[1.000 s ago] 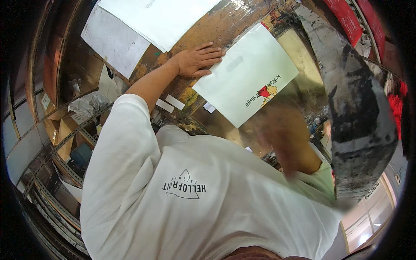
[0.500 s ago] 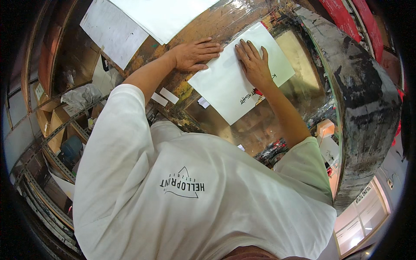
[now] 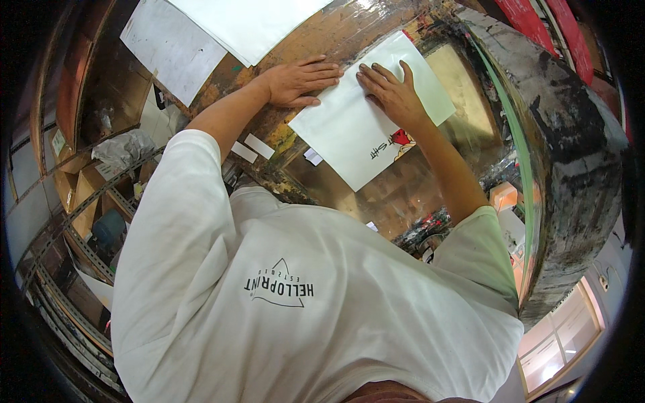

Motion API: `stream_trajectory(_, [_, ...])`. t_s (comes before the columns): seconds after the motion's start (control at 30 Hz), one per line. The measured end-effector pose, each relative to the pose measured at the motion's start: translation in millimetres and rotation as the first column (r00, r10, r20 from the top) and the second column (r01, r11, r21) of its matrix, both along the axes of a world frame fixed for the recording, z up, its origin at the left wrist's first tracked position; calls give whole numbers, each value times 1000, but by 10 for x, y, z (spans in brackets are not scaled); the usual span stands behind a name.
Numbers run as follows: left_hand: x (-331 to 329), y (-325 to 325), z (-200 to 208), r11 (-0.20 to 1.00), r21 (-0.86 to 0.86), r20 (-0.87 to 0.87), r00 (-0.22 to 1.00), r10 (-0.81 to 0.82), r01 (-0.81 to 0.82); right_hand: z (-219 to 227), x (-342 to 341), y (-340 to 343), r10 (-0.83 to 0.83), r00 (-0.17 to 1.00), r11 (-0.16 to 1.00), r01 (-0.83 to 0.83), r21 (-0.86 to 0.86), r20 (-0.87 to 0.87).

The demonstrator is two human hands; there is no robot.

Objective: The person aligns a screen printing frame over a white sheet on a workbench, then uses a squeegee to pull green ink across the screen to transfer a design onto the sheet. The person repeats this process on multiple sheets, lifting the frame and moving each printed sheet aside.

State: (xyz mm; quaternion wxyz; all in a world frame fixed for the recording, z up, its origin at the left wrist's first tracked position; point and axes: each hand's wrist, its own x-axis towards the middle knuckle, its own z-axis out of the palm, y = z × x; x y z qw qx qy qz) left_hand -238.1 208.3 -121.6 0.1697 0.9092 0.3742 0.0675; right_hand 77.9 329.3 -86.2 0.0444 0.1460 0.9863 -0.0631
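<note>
A white sheet (image 3: 346,138) lies aslant on the worktable, with a red, yellow and black print near its edge by my right forearm. Flat at the sheet's far left edge, my left hand (image 3: 304,82) has its fingers stretched out, fingertips touching the edge. My right hand (image 3: 393,95) rests on the sheet's upper part, fingers spread and thumb apart. Neither hand grips anything. The right forearm hides part of the print.
The wooden tabletop (image 3: 235,80) is paint-stained. A stack of white sheets (image 3: 248,23) and a greyish sheet (image 3: 171,50) lie at the far left. Small white cards (image 3: 259,146) sit near my left forearm. A dark, paint-smeared block (image 3: 571,148) rises at right.
My right hand has slid a little left across the sheet, its fingers spreading wider and uncovering more of the print. The left hand has stayed nearly in place.
</note>
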Motion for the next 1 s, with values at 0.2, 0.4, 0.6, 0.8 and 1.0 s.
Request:
stream_trajectory(0.2, [8, 2, 20, 1000, -7, 7, 1000, 8, -8, 65, -5, 30, -26, 993, 997, 18, -72, -115])
stream_trajectory(0.4, [-6, 5, -36, 1000, -12, 4, 1000, -2, 2, 193, -35, 78, 13, 984, 994, -32, -104, -177])
stream_trajectory(0.6, [2, 8, -45, 1000, -1, -13, 1000, -3, 3, 129, 33, 139, 137, 954, 984, -162, -74, -266])
stream_trajectory(0.8, [12, 9, -42, 1000, -5, -10, 1000, 2, -2, 349, 186, 89, 186, 934, 963, -236, -134, -305])
stream_trajectory(1.0, [1, -1, -34, 1000, 17, 27, 1000, -7, 6, 838, 336, -124, 195, 976, 964, -208, -163, -91])
